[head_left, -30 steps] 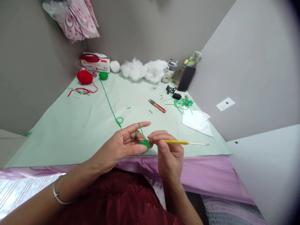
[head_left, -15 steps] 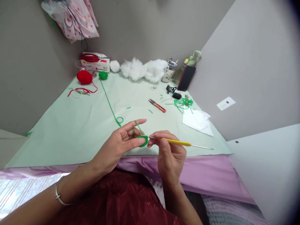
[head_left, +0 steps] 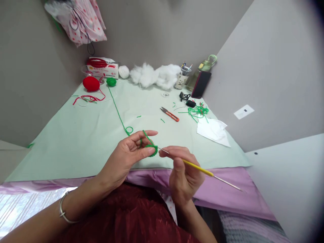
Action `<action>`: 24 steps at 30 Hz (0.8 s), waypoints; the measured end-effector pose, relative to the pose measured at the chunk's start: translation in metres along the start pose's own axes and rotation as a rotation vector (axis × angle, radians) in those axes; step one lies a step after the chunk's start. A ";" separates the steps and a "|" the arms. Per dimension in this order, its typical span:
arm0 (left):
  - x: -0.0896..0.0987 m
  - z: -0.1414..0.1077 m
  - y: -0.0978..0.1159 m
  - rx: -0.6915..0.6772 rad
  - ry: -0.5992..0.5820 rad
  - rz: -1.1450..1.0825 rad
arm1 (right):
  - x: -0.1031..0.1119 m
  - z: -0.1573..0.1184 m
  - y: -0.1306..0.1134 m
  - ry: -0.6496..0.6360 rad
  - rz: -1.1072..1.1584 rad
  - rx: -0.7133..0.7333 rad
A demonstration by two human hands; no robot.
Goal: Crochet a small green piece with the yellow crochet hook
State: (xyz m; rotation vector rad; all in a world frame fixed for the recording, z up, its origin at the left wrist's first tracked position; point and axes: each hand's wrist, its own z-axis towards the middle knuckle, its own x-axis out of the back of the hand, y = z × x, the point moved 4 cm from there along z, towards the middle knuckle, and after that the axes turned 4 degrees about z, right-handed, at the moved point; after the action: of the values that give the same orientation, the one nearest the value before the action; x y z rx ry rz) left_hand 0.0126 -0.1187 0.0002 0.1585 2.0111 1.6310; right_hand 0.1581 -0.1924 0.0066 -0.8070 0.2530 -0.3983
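My left hand (head_left: 126, 153) pinches a small round green crochet piece (head_left: 154, 152) between thumb and fingers, its index finger stretched out with green yarn (head_left: 148, 137) looped over it. From there the yarn runs back to a green ball (head_left: 111, 81). A crochet hook with a yellow handle (head_left: 197, 167) is held in my right hand (head_left: 186, 175); its metal tip meets the edge of the green piece, and its other metal end points down to the right.
Orange thread snips (head_left: 170, 114) lie mid-table. Farther back are a red yarn ball (head_left: 91, 83), white stuffing (head_left: 154, 76), a pen cup (head_left: 182, 79) and a phone (head_left: 201, 84). Green yarn scraps (head_left: 198, 110) and white paper (head_left: 214, 131) lie at the right.
The hook has tilted, its far end swinging down and to the right. My right hand has turned with it, and the green piece has shifted slightly left and up.
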 end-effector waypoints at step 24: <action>-0.004 0.000 -0.003 0.041 -0.005 -0.045 | -0.001 -0.004 0.011 0.072 0.178 -0.154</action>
State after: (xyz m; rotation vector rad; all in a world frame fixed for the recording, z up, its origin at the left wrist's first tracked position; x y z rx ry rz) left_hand 0.0162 -0.1214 -0.0011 0.1314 2.0309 1.5611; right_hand 0.1589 -0.1879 -0.0038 -0.9138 0.4229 -0.2424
